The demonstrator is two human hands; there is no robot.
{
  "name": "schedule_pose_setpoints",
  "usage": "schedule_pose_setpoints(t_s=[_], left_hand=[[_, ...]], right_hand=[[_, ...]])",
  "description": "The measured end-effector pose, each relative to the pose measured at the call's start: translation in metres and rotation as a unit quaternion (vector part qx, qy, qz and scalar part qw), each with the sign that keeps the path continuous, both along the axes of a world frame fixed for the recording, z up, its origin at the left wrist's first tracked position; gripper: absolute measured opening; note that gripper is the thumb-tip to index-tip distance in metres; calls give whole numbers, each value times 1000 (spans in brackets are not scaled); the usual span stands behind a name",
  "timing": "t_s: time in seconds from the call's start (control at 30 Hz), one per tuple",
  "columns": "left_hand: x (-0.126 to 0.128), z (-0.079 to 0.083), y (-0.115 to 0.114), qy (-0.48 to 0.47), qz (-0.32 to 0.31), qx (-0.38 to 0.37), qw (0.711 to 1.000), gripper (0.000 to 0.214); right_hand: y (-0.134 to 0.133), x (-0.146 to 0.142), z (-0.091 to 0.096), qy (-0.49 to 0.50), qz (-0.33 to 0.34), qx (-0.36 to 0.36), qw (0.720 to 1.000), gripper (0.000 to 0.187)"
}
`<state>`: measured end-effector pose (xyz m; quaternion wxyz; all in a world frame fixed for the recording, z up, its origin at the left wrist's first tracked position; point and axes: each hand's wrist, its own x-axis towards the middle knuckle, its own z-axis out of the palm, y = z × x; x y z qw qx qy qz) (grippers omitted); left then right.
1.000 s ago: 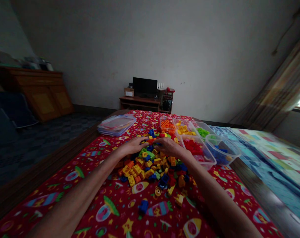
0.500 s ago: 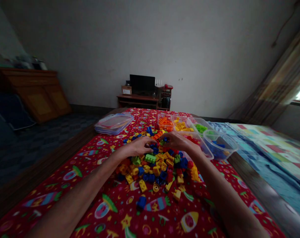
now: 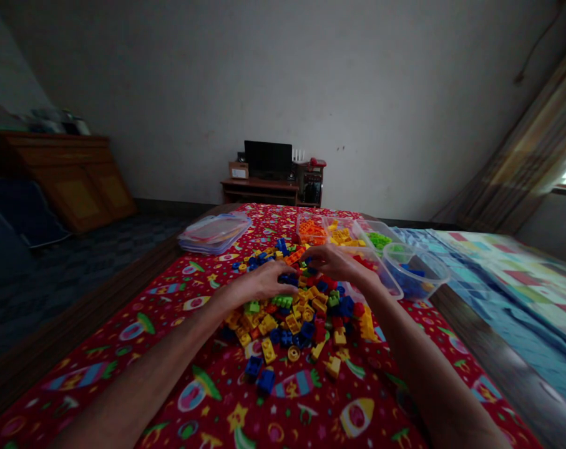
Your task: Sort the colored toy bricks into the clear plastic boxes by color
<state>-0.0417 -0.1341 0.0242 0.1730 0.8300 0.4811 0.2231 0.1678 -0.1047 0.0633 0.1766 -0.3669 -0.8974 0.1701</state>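
Note:
A heap of toy building bricks (image 3: 306,305) in yellow, blue, red, green and orange lies on the red patterned tablecloth (image 3: 236,386). My left hand (image 3: 271,280) reaches over the heap's left middle, thumb and fingers apart around dark blue bricks. Opposite it, my right hand (image 3: 332,262) bends down over the far right of the heap, its fingers curved and spread, tips partly hidden. Between the hands lies a long orange brick (image 3: 294,256). Two blue bricks (image 3: 266,381) rest side by side at the near edge.
Clear plastic boxes hold orange bricks (image 3: 312,232), yellow bricks (image 3: 343,237), green bricks (image 3: 379,240) and red bricks. A round clear tub (image 3: 435,284) with blue pieces stands at the right. Stacked lids (image 3: 214,234) lie at the far left. A bed (image 3: 507,268) adjoins the table.
My left hand has come slightly nearer and lower over the heap, with its fingers still apart. A second blue brick now lies beside the one at the near edge. My right hand has shifted slightly right.

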Motion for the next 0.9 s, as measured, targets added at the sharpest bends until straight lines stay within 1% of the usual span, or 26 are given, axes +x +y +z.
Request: schedule_pose_setpoints(t_s=[0.03, 0.1, 0.17, 0.23, 0.33, 0.43, 0.63, 0.73, 0.8, 0.9], left_hand=[[1, -1, -1, 16, 0, 6, 1000, 48], [2, -2, 0, 33, -4, 16, 999, 40], [-1, -3, 4, 29, -5, 25, 999, 30], [-6, -3, 9, 6, 9, 25, 1000, 28], [-12, -1, 13, -42, 29, 12, 999, 29], [-12, 1, 12, -68, 36, 0, 997, 29], [-3, -2, 9, -149, 48, -23, 987, 40], [1, -6, 11, -208, 55, -48, 975, 45], [3, -7, 12, -240, 60, -61, 967, 53], [5, -8, 12, -264, 56, -60, 961, 67]], right_hand=[[1, 0, -1, -2, -4, -6, 1000, 36], [1, 0, -1, -14, -12, -16, 1000, 37], [0, -1, 0, -28, -12, -23, 999, 35], [-2, -1, 0, -43, -1, -25, 999, 33], [-2, -1, -2, -66, 14, -4, 998, 34], [-1, -2, -8, -47, 26, 33, 998, 33], [6, -5, -16, 37, 12, 76, 996, 33], [3, -9, -15, 65, 12, 76, 995, 38], [0, -12, -14, 69, 21, 65, 995, 36], [-7, -17, -12, 47, 39, 62, 996, 27]])
